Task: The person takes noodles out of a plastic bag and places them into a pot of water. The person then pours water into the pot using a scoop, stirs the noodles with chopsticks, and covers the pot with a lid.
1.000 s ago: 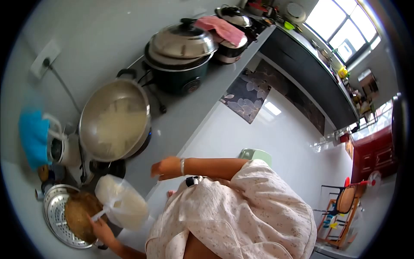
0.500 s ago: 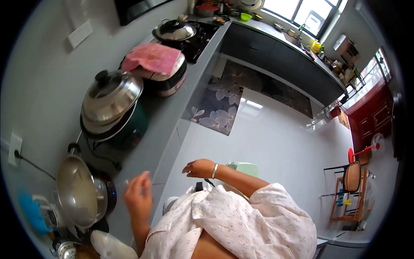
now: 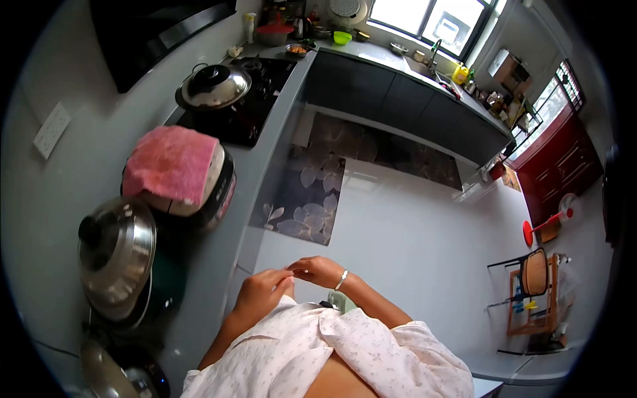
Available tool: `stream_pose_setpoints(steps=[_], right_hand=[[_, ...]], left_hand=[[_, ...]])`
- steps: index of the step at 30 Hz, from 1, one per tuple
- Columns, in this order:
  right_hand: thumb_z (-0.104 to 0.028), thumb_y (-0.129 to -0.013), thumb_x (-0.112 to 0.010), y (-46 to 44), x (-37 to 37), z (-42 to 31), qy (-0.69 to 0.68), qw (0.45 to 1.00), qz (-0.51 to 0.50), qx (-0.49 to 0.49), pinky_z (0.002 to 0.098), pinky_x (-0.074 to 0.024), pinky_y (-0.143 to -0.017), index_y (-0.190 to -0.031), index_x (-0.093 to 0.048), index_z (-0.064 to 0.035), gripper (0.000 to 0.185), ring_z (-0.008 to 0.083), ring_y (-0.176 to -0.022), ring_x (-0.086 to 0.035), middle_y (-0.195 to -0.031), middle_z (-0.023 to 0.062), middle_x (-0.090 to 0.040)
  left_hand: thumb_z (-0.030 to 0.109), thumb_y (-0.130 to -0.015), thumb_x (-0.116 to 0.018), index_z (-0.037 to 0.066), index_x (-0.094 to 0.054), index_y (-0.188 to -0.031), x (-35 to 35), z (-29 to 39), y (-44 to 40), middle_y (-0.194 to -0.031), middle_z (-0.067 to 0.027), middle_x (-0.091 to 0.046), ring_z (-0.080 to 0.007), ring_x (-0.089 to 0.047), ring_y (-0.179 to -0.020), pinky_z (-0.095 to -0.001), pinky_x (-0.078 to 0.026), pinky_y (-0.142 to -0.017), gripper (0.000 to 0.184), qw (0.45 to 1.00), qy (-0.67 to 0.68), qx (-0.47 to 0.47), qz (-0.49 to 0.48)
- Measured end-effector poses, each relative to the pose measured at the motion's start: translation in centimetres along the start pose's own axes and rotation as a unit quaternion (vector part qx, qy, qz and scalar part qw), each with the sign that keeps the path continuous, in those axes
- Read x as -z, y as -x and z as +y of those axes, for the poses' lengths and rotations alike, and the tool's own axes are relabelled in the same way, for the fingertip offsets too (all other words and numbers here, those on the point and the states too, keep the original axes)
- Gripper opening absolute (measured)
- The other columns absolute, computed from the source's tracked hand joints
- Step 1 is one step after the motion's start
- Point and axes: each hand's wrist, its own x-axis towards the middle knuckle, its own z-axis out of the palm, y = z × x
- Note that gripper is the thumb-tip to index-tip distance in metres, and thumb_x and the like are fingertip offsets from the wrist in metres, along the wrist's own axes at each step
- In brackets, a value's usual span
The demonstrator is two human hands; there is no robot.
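Observation:
My left hand (image 3: 261,292) is in front of my waist, its fingertips meeting those of my right hand (image 3: 317,270), which wears a silver bracelet (image 3: 341,280) at the wrist. The fingers of both hands are bent, and whether anything small lies between them is too small to tell. Below them is a light patterned garment (image 3: 279,341). On the counter (image 3: 215,265) to the left stand a rice cooker with a pink cloth (image 3: 174,162) on top and a dark green pot with a steel lid (image 3: 119,259).
A lidded pan (image 3: 213,86) sits on the black stove (image 3: 249,109). A wok (image 3: 103,371) shows at the lower left. Dark floral mats (image 3: 308,199) lie on the floor. A chair (image 3: 534,273) and a red fan (image 3: 566,211) stand at the right.
The view has swung toward the stove, and the wok has slid to the lower left edge. My left hand has left the white bag and come together with my right hand.

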Motion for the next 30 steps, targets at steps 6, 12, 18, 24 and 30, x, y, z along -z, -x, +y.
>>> stream_pose_setpoints(steps=[6, 12, 18, 24, 30], right_hand=[[-0.018, -0.092, -0.06, -5.4, 10.3, 5.4, 0.054, 0.997, 0.016, -0.047, 0.0385, -0.0533, -0.077, -0.11, -0.067, -0.0103, 0.021, 0.0317, -0.087, -0.067, -0.102, 0.0113, -0.07], [-0.014, -0.089, -0.064, -5.7, 17.1, 13.3, -0.033, 0.984, 0.133, -0.112, 0.0367, -0.0537, -0.076, -0.108, -0.069, -0.0095, 0.02, 0.0309, -0.086, -0.068, -0.098, 0.0124, -0.071], [-0.008, -0.09, -0.064, -6.7, 25.3, 23.0, -0.021, 0.981, 0.082, -0.177, 0.0316, -0.0563, -0.078, -0.111, -0.069, -0.0062, 0.021, 0.0239, -0.088, -0.07, -0.1, 0.0129, -0.072], [-0.01, -0.09, -0.063, -11.1, 37.4, 31.5, -0.025, 0.981, 0.11, -0.159, 0.0335, -0.055, -0.078, -0.109, -0.069, -0.0072, 0.02, 0.0266, -0.087, -0.07, -0.1, 0.0137, -0.071], [-0.012, -0.091, -0.062, -14.6, 47.6, 36.4, 0.023, 0.984, 0.074, -0.159, 0.0328, -0.0552, -0.078, -0.109, -0.07, -0.009, 0.019, 0.0271, -0.087, -0.069, -0.102, 0.0123, -0.071]], left_hand=[[0.009, -0.088, -0.064, 0.002, -0.069, -0.101, -0.5, -3.0, -13.9, -0.095, -0.0163, -0.07, -0.0313, -0.068, -0.082, -0.0354, -0.054, -0.071, 0.016, 0.998, 0.036, -0.033, -0.034], [0.013, -0.089, -0.064, 0.002, -0.069, -0.101, -1.6, -4.5, -25.3, -0.094, -0.0149, -0.07, -0.0298, -0.068, -0.081, -0.0346, -0.053, -0.071, 0.017, 0.994, 0.04, -0.045, -0.095], [0.013, -0.09, -0.062, 0.003, -0.068, -0.099, -5.3, -7.0, -35.7, -0.091, -0.016, -0.068, -0.0336, -0.066, -0.081, -0.0387, -0.053, -0.071, 0.015, 0.995, 0.06, 0.007, -0.083], [0.01, -0.091, -0.061, -0.001, -0.068, -0.102, -10.7, -9.0, -49.0, -0.087, -0.0155, -0.07, -0.0242, -0.068, -0.075, -0.032, -0.053, -0.068, 0.017, 0.996, 0.063, 0.045, -0.044], [0.008, -0.095, -0.058, -0.003, -0.067, -0.105, -13.8, -10.0, -62.0, -0.085, -0.0072, -0.069, -0.0111, -0.065, -0.076, -0.0237, -0.054, -0.069, 0.018, 0.936, 0.311, 0.167, 0.01]])
